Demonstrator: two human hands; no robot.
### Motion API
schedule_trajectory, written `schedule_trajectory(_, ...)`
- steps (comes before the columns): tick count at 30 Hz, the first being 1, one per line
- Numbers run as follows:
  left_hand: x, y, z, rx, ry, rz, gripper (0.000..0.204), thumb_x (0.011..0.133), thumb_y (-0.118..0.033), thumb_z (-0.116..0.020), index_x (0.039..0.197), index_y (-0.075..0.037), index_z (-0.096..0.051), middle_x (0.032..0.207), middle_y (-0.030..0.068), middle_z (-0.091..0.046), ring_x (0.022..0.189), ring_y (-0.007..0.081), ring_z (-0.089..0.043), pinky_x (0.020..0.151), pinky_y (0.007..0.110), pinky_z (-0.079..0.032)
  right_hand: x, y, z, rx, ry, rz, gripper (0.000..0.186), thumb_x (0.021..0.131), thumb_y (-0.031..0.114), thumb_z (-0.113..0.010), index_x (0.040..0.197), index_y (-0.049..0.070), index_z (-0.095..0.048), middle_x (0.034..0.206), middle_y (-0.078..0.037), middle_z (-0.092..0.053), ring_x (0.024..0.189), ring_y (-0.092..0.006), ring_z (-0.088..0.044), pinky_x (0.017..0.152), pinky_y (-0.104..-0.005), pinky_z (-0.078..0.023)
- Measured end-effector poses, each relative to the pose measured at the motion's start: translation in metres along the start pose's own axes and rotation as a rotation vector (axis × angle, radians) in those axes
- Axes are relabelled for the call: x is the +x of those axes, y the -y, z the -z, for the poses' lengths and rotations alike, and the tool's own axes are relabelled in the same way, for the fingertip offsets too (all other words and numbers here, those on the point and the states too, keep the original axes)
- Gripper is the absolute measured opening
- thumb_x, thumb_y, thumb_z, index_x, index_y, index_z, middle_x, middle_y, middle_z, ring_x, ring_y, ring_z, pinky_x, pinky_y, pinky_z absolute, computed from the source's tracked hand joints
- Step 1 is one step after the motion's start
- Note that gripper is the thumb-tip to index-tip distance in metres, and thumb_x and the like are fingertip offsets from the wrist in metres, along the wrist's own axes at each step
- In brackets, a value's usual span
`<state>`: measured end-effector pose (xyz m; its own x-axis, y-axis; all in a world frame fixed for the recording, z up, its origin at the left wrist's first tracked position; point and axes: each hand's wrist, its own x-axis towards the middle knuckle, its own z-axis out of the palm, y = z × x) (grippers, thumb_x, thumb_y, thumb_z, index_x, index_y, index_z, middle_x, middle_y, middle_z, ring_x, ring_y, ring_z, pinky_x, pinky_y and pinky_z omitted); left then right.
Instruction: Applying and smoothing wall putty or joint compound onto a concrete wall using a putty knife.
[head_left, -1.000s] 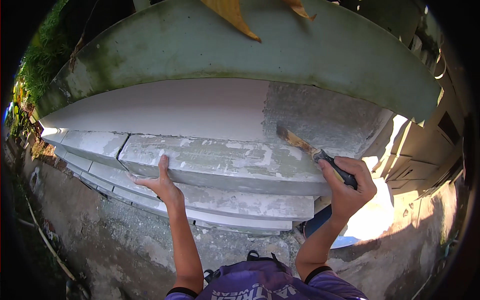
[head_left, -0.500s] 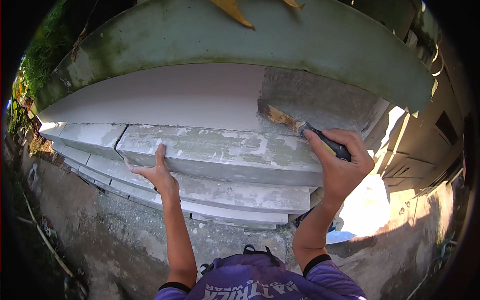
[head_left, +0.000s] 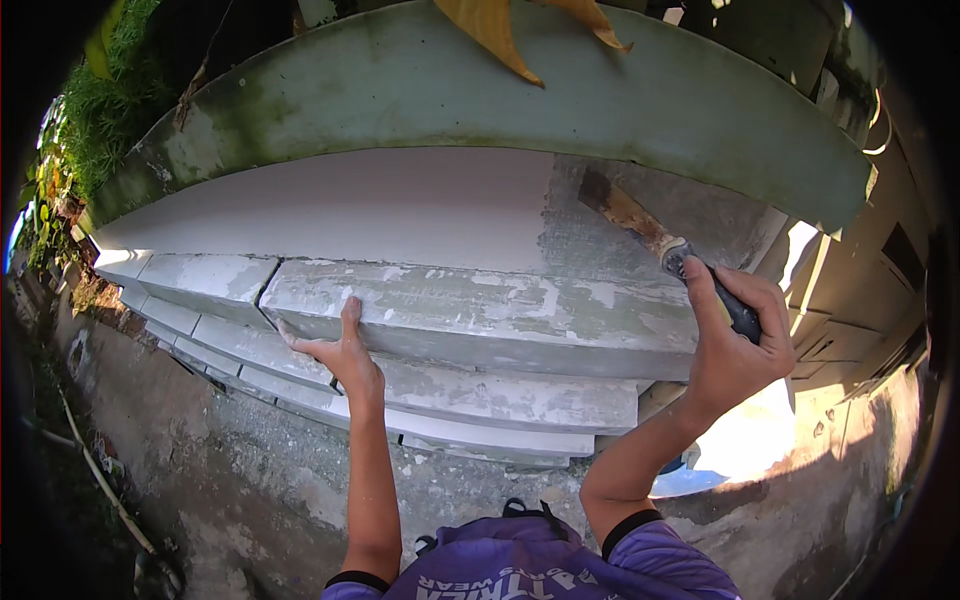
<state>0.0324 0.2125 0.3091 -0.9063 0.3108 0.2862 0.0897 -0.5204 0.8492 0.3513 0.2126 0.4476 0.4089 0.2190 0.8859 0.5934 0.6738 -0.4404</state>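
In my right hand (head_left: 745,345) is a scraper (head_left: 635,222) with a dark handle and a flat, stained, rusty blade. My fingers are wrapped round the handle, and the blade points up and left in front of the bare grey patch (head_left: 720,205) of the wall. Whether its tip touches the wall I cannot tell. My left hand (head_left: 345,355) rests against the front edge of a long block-like ledge (head_left: 480,300), thumb and forefinger spread apart. Patchy white coating with grey-green areas covers the ledge top. Smooth pale board or plaster (head_left: 400,205) lines the wall left of the grey patch.
A curved, mossy green slab (head_left: 480,95) overhangs the wall, with yellow leaves (head_left: 490,40) hanging over it. Lower stepped ledges (head_left: 500,395) run below my hands, above a stained concrete floor (head_left: 270,480). Green plants (head_left: 115,130) grow at the left; a beige panel (head_left: 850,290) stands right.
My right hand has moved right and slightly down in the picture with the scraper, its blade further from the pale section's edge. The view has shifted a little; my left hand stays on the ledge.
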Motion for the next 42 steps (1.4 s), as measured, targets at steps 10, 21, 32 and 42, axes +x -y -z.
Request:
schedule_trajectory(10,-0.005,-0.011,-0.006,-0.037,0.026,-0.002,0.107,0.081,-0.015,-0.078,0.153,-0.007,0.001,0.152,0.0222,-0.017,0.139,0.0321,-0.029,0.119,0.045,-0.024,0.009,0.003,-0.017,-0.026,-0.042,0.002,0.024,0.06,-0.003,-0.091,0.072,0.001,-0.07,0.077,-0.007,-0.068,0.07,-0.0132,-0.064,0.066,-0.0246,-0.052)
schedule_trajectory(21,-0.007,-0.01,-0.006,-0.051,0.03,-0.018,0.106,0.082,-0.017,-0.077,0.153,-0.009,0.002,0.151,0.0228,-0.018,0.138,0.033,-0.032,0.118,0.046,-0.025,0.011,0.022,-0.024,-0.032,0.065,0.094,0.02,0.065,-0.004,-0.088,0.071,0.0,-0.069,0.073,-0.005,-0.067,0.068,-0.0115,-0.063,0.066,-0.0236,-0.049)
schedule_trajectory(32,-0.002,-0.008,0.003,-0.057,0.052,0.008,0.106,0.084,-0.014,-0.077,0.153,-0.009,0.002,0.155,0.0207,-0.008,0.142,0.0306,-0.024,0.12,0.047,-0.023,0.009,0.011,-0.031,-0.021,-0.116,0.007,0.021,0.066,-0.001,-0.088,0.066,0.002,-0.067,0.068,-0.004,-0.065,0.061,-0.0092,-0.061,0.058,-0.0218,-0.047)
schedule_trajectory(42,-0.001,-0.006,-0.002,-0.082,0.053,0.006,0.104,0.084,-0.014,-0.076,0.153,-0.009,0.002,0.155,0.021,-0.009,0.141,0.0323,-0.025,0.12,0.047,-0.023,0.012,0.012,-0.035,0.002,-0.102,0.032,0.029,0.066,0.004,-0.09,0.064,0.003,-0.061,0.065,-0.003,-0.06,0.059,-0.0088,-0.058,0.056,-0.0216,-0.044)
